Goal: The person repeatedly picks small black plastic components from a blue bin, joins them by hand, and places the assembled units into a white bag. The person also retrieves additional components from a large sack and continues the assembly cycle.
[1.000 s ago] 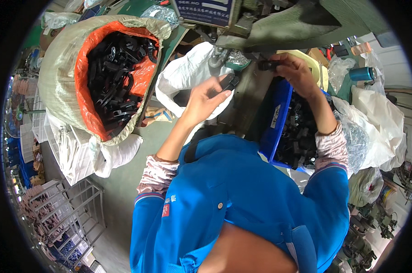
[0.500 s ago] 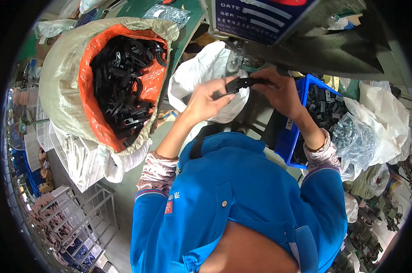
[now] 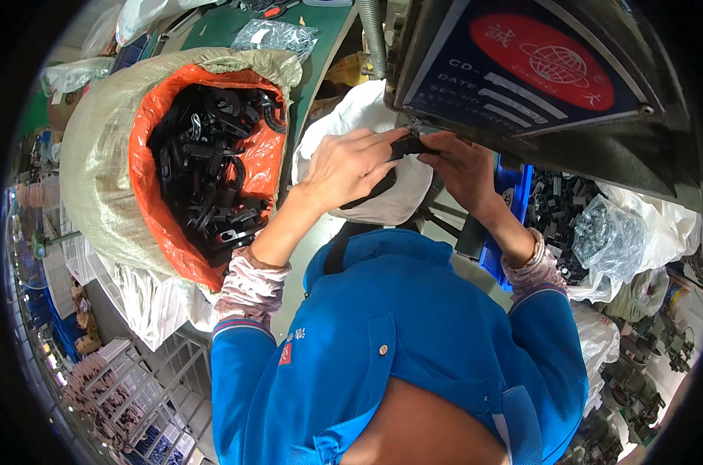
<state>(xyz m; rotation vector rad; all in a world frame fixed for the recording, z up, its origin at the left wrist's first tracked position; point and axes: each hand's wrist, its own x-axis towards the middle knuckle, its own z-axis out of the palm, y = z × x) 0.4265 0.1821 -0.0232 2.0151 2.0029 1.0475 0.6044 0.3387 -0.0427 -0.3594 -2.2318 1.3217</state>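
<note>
My left hand (image 3: 350,167) and my right hand (image 3: 461,163) meet just under the front edge of a dark machine (image 3: 537,85). Together they pinch a small black plastic part (image 3: 408,145) between their fingertips. A longer black piece hangs below my left palm. Both forearms wear patterned sleeve covers over a blue jacket (image 3: 398,349).
A big woven sack with an orange liner (image 3: 146,155), full of black plastic parts (image 3: 212,170), stands at my left. A white bag (image 3: 409,194) lies below my hands. A blue bin (image 3: 514,194) of black parts and clear bags of metal pieces (image 3: 611,236) sit at my right.
My head has come closer to the machine. My right hand has left the blue bin and joined my left hand, both raised under the machine's edge with the black part.
</note>
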